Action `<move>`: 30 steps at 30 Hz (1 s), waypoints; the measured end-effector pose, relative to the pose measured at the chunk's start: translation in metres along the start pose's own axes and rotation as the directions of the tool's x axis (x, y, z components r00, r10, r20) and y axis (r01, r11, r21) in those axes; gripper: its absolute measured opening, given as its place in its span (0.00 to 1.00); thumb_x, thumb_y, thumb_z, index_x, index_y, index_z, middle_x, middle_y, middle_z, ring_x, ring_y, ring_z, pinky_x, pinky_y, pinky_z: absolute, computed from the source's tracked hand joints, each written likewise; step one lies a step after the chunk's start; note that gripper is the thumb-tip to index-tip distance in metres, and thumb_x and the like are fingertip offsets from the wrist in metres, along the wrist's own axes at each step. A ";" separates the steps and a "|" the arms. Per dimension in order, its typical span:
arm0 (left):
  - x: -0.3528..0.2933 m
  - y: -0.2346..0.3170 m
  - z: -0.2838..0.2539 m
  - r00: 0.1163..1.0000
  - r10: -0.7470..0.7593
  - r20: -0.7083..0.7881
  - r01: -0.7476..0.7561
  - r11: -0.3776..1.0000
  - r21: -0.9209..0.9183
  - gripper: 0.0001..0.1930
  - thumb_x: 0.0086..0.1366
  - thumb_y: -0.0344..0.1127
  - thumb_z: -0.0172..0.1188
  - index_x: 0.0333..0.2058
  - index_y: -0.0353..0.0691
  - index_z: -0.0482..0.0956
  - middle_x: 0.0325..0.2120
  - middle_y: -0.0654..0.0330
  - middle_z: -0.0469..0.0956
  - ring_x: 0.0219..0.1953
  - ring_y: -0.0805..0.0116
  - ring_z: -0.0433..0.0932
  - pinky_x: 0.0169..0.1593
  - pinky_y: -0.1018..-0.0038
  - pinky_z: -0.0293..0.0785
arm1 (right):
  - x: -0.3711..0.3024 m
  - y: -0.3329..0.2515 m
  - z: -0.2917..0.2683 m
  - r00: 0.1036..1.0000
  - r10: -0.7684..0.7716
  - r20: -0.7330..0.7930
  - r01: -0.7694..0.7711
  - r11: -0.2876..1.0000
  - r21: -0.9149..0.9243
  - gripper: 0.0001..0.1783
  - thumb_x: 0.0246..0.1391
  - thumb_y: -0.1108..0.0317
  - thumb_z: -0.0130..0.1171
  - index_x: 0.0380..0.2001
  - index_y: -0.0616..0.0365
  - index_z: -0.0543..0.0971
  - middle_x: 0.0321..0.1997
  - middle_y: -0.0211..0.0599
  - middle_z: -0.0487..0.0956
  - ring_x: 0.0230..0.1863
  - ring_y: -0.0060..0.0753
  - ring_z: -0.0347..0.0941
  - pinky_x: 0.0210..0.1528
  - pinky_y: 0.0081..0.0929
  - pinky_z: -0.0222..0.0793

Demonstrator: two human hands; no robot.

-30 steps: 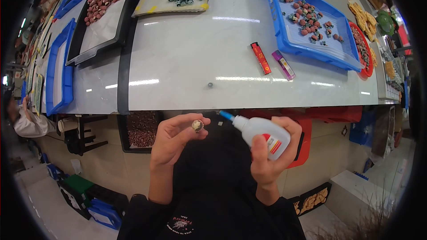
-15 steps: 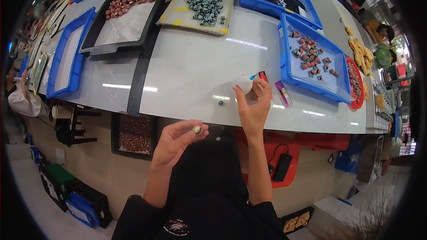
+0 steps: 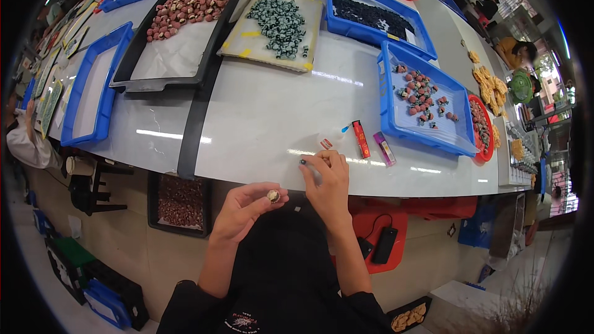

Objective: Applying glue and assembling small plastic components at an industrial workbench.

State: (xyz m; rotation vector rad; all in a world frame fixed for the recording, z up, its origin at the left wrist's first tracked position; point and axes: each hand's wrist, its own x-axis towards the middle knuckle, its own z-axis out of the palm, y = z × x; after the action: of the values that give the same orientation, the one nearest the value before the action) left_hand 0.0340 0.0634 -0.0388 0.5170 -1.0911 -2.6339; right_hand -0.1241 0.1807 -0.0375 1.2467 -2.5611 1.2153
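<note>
1. L hand [image 3: 240, 213]: thumb + fingers hold small round brown-and-cream piece [image 3: 273, 196] nr edge of glossy white desk [image 3: 247, 139].
2. R hand [image 3: 328, 187]: fingers narrow at small dark round bead [image 3: 302, 161]; can't tell if gripped.
3. White plastic bottle [image 3: 327, 141] w/ blue tip nr R hand.

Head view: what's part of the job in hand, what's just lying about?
In the job:
small round piece, held by the left hand
small dark bead, at the right hand
likely: white bottle, pink pieces, green pieces

Seemingly lying about:
red slim item
purple slim item
black phone-like device
</note>
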 end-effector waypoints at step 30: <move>-0.019 0.000 0.035 0.997 -0.003 0.079 -0.010 0.987 0.163 0.13 0.56 0.18 0.61 0.42 0.26 0.77 0.38 0.50 0.77 0.43 0.63 0.79 0.48 0.71 0.78 | -0.057 -0.053 -0.053 0.974 -0.192 -0.119 0.216 0.949 0.231 0.12 0.37 0.83 0.67 0.29 0.62 0.81 0.30 0.38 0.80 0.29 0.35 0.77 0.29 0.24 0.73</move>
State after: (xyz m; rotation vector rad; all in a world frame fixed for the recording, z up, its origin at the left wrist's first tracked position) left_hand 0.0370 0.0924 -0.0108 0.4452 -1.3391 -2.5952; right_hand -0.0641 0.2338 0.0124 1.4181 -2.2029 1.5344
